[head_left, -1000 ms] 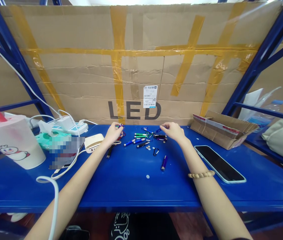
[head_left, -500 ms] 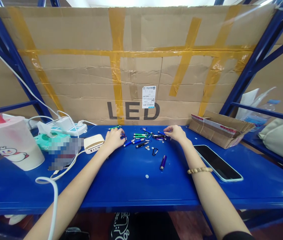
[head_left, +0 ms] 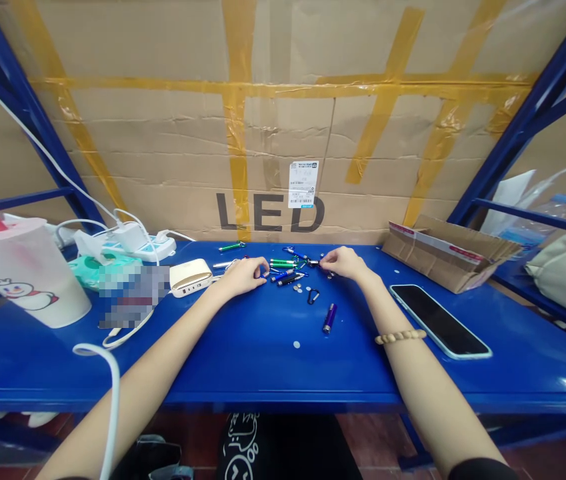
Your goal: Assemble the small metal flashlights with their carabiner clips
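Observation:
Several small metal flashlights lie in a pile on the blue table (head_left: 243, 373), among them a green one (head_left: 283, 264) and a black one (head_left: 289, 280). My left hand (head_left: 245, 275) is at the pile's left edge, its fingers curled round something small and blue, too hidden to name. At the right edge, my right hand (head_left: 345, 263) pinches a small dark item that I cannot make out. Nearer me lie a purple flashlight (head_left: 330, 319), a black carabiner clip (head_left: 313, 296) and small round discs (head_left: 297, 345). Another green flashlight (head_left: 231, 247) lies behind my left hand.
On the left are a drink cup (head_left: 37, 273), a teal packet (head_left: 105, 268), a white power strip (head_left: 155, 248), a cream box (head_left: 190, 277) and cables. A phone (head_left: 440, 321) and an open cardboard box (head_left: 450, 257) are on the right. Taped cardboard (head_left: 173, 153) stands behind.
My left hand has moved right, closer to the pile, uncovering the green flashlight behind it. My right hand has shifted slightly left. The camera view has tilted down a little.

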`<state>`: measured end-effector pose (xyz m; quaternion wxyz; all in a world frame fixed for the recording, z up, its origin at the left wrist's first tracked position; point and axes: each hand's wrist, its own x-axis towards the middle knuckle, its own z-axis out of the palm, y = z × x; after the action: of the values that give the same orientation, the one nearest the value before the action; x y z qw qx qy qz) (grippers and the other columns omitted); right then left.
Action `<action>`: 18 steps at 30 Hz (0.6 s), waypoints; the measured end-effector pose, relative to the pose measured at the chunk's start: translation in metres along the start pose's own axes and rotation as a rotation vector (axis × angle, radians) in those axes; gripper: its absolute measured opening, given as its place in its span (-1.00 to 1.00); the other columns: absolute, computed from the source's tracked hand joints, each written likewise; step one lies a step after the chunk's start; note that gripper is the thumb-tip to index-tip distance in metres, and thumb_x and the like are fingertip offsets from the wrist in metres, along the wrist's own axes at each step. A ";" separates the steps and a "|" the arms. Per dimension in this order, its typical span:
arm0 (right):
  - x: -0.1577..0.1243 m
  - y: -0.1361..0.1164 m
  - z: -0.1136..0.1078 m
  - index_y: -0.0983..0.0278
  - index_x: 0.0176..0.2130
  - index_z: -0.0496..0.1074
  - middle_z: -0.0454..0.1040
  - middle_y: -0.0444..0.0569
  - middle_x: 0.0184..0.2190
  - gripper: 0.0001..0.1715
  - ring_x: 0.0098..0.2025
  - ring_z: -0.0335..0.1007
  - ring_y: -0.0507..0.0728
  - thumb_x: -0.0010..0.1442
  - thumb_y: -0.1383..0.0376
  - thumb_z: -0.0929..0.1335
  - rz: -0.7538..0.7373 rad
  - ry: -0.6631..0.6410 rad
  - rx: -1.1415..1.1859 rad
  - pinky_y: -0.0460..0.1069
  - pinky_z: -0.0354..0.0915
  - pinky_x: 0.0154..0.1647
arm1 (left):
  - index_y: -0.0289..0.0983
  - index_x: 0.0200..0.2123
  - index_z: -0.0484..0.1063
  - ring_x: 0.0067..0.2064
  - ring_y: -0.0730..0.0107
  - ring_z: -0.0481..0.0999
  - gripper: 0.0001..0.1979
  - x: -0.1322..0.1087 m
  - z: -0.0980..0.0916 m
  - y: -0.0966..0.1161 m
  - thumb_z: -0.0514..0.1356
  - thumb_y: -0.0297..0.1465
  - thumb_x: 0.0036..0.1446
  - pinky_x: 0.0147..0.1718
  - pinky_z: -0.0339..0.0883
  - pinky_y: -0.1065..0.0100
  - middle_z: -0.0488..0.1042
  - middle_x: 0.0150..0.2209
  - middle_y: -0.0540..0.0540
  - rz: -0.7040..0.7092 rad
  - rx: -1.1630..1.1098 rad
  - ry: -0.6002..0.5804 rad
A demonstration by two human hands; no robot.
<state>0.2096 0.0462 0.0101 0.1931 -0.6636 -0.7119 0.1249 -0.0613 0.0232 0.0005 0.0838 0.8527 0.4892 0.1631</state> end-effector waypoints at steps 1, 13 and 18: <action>0.000 0.000 -0.002 0.23 -0.36 0.55 0.56 -0.10 -0.41 -0.81 -0.29 0.46 0.08 -0.01 0.24 0.35 -0.029 0.033 0.070 -0.10 0.29 -0.29 | -0.20 -0.23 0.41 -0.39 0.36 0.41 -0.77 0.000 -0.001 0.000 0.11 -0.31 0.01 -0.41 0.19 0.38 0.45 -0.42 -0.01 -0.006 0.014 0.029; -0.016 -0.035 -0.015 0.34 -0.20 0.52 0.55 0.02 -0.33 -0.58 -0.36 0.42 0.06 0.02 0.12 0.35 -0.306 -0.011 0.498 -0.11 0.33 -0.44 | -0.22 -0.26 0.45 -0.42 0.39 0.41 -0.67 0.001 -0.006 0.019 0.02 -0.15 0.09 -0.39 0.22 0.38 0.51 -0.38 -0.04 -0.037 -0.208 0.233; -0.018 -0.040 -0.013 0.33 -0.21 0.51 0.55 0.01 -0.34 -0.58 -0.42 0.38 0.01 0.00 0.10 0.36 -0.331 -0.097 0.581 -0.16 0.25 -0.56 | -0.28 -0.24 0.43 -0.47 0.45 0.40 -0.63 -0.002 -0.009 0.032 0.00 -0.14 0.11 -0.42 0.26 0.41 0.48 -0.43 -0.04 -0.040 -0.488 0.245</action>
<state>0.1801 0.0234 0.0373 0.3576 -0.4495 -0.7531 0.3209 -0.0394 0.0049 0.0177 0.2301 0.7714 0.4587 0.3763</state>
